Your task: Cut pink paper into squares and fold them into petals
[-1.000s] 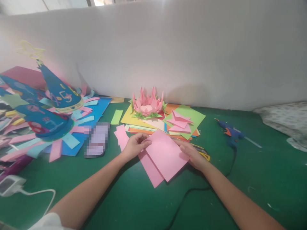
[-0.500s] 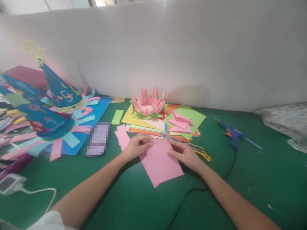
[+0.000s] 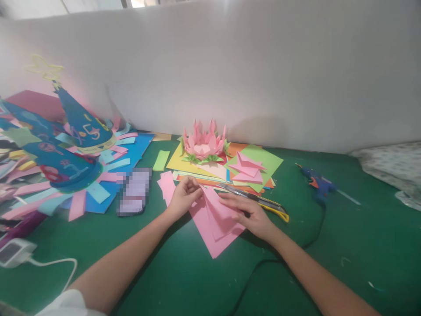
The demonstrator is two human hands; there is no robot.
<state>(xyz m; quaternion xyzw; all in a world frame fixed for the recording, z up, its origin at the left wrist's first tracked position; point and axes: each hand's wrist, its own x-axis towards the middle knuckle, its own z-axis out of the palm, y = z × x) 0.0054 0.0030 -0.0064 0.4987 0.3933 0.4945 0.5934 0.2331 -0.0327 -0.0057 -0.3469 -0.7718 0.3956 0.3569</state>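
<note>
A pink paper sheet [image 3: 215, 217] lies partly folded on the green table, on top of another pink sheet [image 3: 210, 239]. My left hand [image 3: 183, 198] pinches the folded sheet's upper left corner with closed fingers. My right hand [image 3: 245, 212] lies flat on the sheet's right side, fingers stretched out and pressing the paper down. Just behind my right hand lies a yellow utility knife [image 3: 263, 202].
A pink paper lotus [image 3: 203, 144] sits on a stack of coloured sheets [image 3: 259, 160] with folded pink pieces [image 3: 247, 169]. A blue glue gun [image 3: 316, 181] lies at right, its black cord [image 3: 263, 263] running toward me. Blue paper hats [image 3: 79, 127] and paper strips crowd the left; a white charger [image 3: 13, 252] is near the left edge.
The pink sheet was lifted between both hands, then laid down. Now it is folded over, my right hand has flattened onto it and my left pinches its corner.
</note>
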